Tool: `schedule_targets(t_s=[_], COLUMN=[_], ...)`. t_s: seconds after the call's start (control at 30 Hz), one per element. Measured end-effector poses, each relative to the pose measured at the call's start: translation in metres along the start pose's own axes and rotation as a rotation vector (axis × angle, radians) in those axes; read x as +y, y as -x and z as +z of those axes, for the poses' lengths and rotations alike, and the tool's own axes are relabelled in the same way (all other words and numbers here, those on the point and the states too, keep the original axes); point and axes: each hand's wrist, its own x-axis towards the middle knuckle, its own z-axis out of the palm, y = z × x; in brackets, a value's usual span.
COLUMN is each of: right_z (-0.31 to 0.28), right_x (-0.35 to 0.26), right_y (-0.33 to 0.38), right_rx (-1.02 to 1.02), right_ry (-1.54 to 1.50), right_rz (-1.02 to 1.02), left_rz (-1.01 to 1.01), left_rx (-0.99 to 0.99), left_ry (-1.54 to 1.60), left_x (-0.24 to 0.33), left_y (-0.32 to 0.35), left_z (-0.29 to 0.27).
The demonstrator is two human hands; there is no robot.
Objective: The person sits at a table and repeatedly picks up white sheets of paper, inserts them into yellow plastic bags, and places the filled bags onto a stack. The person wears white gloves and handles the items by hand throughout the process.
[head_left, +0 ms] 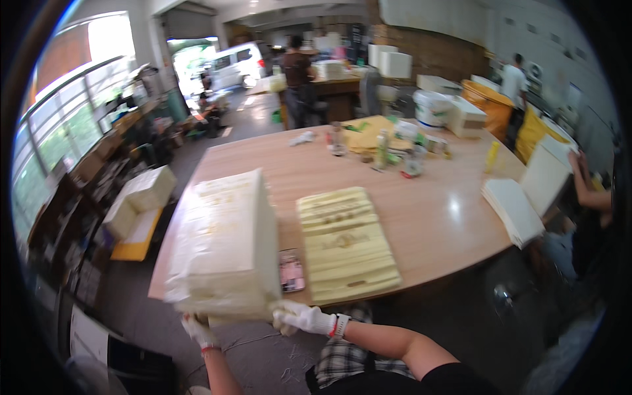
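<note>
A large cream-white block-shaped bundle (217, 243), with shiny film on its side, lies on the left part of the wooden table (454, 197) and juts past the near edge. Both my hands wear white gloves. My left hand (199, 331) grips the bundle from below at its near left; its fingers are partly hidden. At the near right corner, my right hand (301, 318) has its fingers curled around the lower edge. Beside the bundle lies a pink phone-like item (291, 270). Right of that is a flat stack of pale yellow printed bags (347, 243) with handle slots.
Bottles, cans and yellow sheets (375, 135) crowd the far side of the table, near a white bucket (432, 108). At the right a person (586, 197) handles large white boards (548, 174). Shelving (72, 217) and white blocks (148, 191) stand left.
</note>
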Motion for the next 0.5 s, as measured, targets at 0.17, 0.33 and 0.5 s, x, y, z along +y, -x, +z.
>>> schedule_targets(t_s=[0.17, 0.33, 0.5], right_z=[-0.116, -0.234, -0.32], right_x=[0.038, 0.006, -0.051], right_y=[0.14, 0.343, 0.488], right_rx=[0.196, 0.953, 1.386], right_ry=[0.062, -0.091, -0.016], right_rz=[0.199, -0.045, -0.297], left_rz=[-0.09, 0.051, 0.574], left_rx=[-0.411, -1.234, -1.739], left_ry=[-0.755, -0.913, -0.801], left_x=[-0.176, -0.15, -0.177], left_y=[0.066, 0.274, 0.397], left_z=[-0.188, 0.012, 0.184])
